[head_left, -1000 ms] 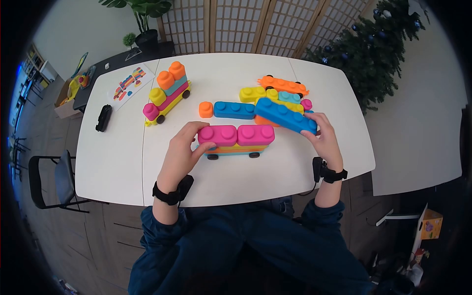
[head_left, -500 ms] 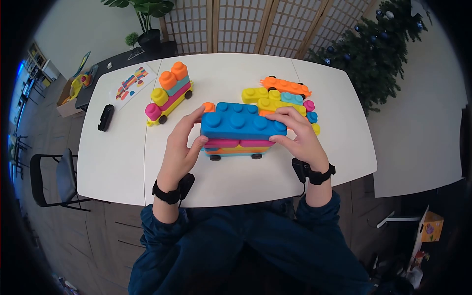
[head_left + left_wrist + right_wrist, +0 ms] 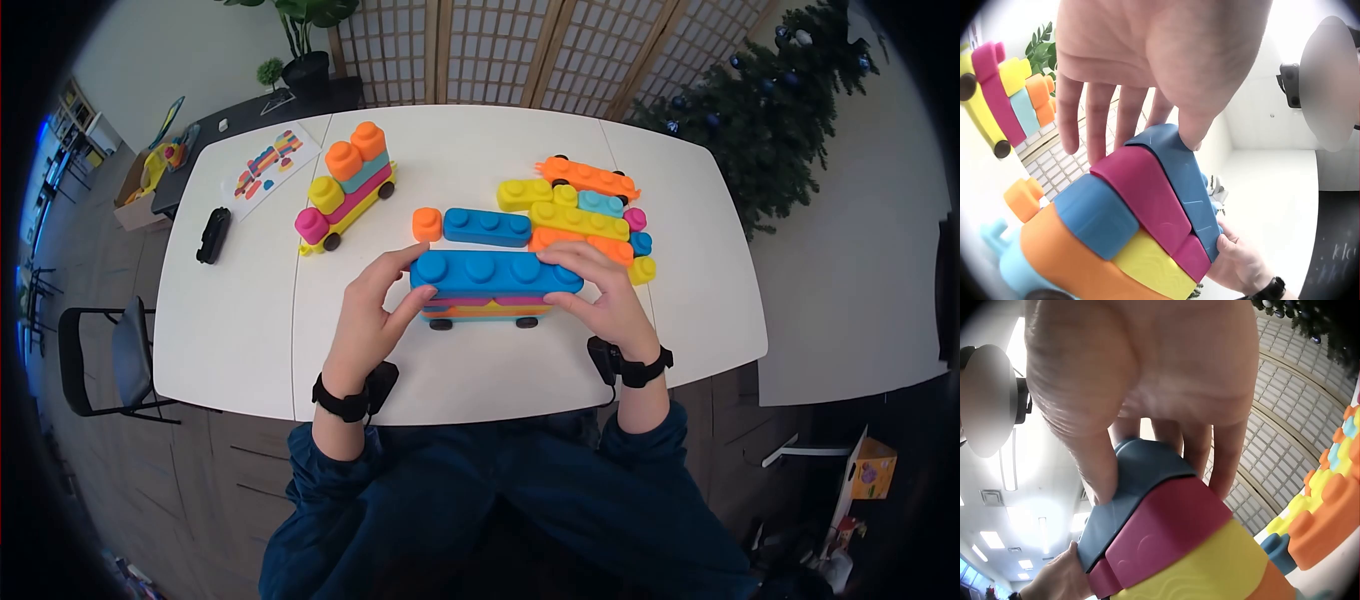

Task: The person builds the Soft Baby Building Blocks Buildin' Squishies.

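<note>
A long blue toy building block lies across the top of a stack on wheels, over two pink blocks. Below the pink show a yellow block, a short blue block and an orange block. My left hand pinches the left end of the long blue block, thumb on the near side and fingers behind. At its right end my right hand pinches it the same way. Most of the light-blue wheeled base is hidden under the stack.
Behind the stack lie an orange block and another long blue block. Loose yellow blocks and others lie right, near an orange wheeled base. A built toy car, a picture sheet and a black object are left.
My right hand has brought the long blue block leftward from the right and down onto the pink blocks. The left hand has shifted from the pink block to the blue block's left end.
</note>
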Action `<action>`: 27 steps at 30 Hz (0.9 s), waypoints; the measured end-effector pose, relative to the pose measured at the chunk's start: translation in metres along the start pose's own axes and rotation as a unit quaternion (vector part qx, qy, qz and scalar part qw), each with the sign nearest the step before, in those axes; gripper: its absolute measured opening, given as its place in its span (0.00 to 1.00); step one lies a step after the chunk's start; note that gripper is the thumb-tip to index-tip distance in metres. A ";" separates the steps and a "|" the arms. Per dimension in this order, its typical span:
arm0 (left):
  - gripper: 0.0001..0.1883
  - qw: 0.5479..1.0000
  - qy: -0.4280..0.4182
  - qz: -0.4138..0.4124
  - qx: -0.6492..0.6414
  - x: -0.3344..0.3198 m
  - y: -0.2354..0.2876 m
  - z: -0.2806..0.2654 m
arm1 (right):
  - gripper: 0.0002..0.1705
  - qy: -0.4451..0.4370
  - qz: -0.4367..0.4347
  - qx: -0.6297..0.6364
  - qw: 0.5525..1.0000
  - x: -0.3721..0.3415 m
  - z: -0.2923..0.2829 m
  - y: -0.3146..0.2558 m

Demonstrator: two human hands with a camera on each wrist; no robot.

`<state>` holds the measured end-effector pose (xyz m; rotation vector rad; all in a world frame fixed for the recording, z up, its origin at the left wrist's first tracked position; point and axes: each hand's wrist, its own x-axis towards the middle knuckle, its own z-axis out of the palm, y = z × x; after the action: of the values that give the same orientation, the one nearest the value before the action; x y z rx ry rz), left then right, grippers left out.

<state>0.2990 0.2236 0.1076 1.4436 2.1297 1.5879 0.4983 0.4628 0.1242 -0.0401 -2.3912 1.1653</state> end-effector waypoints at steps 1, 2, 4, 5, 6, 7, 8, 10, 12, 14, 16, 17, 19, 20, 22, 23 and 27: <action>0.23 1.000 0.000 0.000 0.000 -0.001 0.000 0.001 | 0.28 0.000 0.000 0.001 1.000 0.000 0.000 0.000; 0.23 1.000 0.002 -0.007 -0.008 -0.002 0.001 0.001 | 0.28 0.000 0.002 -0.002 1.000 0.000 0.001 0.000; 0.23 1.000 0.003 -0.014 -0.015 -0.002 0.000 0.000 | 0.28 0.001 0.003 -0.002 1.000 -0.001 0.004 0.000; 0.24 1.000 -0.004 -0.016 -0.011 -0.001 -0.002 -0.002 | 0.27 0.013 0.004 0.013 1.000 -0.001 0.007 -0.001; 0.24 1.000 -0.009 -0.016 -0.008 0.000 -0.003 -0.003 | 0.26 0.023 0.003 0.027 0.999 -0.001 0.008 -0.001; 0.24 1.000 -0.009 -0.016 -0.008 0.000 -0.003 -0.004 | 0.26 0.023 0.003 0.027 0.999 -0.002 0.009 0.000; 0.25 1.000 -0.022 -0.022 -0.006 0.001 -0.002 -0.005 | 0.25 0.028 0.006 0.041 0.999 -0.003 0.010 0.002; 0.25 0.999 -0.035 -0.028 -0.004 0.000 -0.001 -0.007 | 0.24 0.034 0.009 0.056 0.998 -0.004 0.013 0.007; 0.25 0.999 -0.038 -0.033 -0.003 0.001 -0.001 -0.007 | 0.21 0.046 0.024 0.089 0.995 -0.005 0.016 0.013; 0.26 0.999 -0.037 -0.032 -0.001 0.001 -0.002 -0.007 | 0.21 0.059 0.024 0.090 0.994 -0.007 0.020 0.014; 0.26 0.999 -0.037 -0.030 0.001 0.001 0.000 -0.007 | 0.20 0.072 0.024 0.091 0.993 -0.008 0.024 0.013; 0.24 0.998 -0.042 -0.036 0.005 0.001 0.002 -0.008 | 0.20 0.079 0.030 0.093 0.992 -0.009 0.026 0.013; 0.22 0.998 -0.046 -0.041 0.009 0.003 -0.002 -0.011 | 0.19 0.085 0.035 0.093 0.991 -0.010 0.026 0.014; 0.21 0.997 -0.078 -0.023 -0.019 0.007 -0.012 -0.017 | 0.19 0.087 0.033 0.093 0.991 -0.010 0.026 0.015; 0.21 0.993 -0.110 -0.005 -0.047 0.019 -0.020 -0.024 | 0.19 0.089 0.031 0.092 0.991 -0.010 0.026 0.016; 0.22 0.993 -0.104 -0.011 -0.055 0.027 -0.021 -0.026 | 0.19 0.086 0.032 0.091 0.992 -0.010 0.026 0.015; 0.25 0.991 -0.119 -0.031 0.048 0.063 -0.051 -0.018 | 0.19 0.093 0.019 0.094 0.991 -0.012 0.029 0.019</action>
<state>0.2232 0.2578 0.1019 1.4940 2.1137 1.2370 0.4932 0.4511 0.0904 -0.1288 -2.1184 1.3391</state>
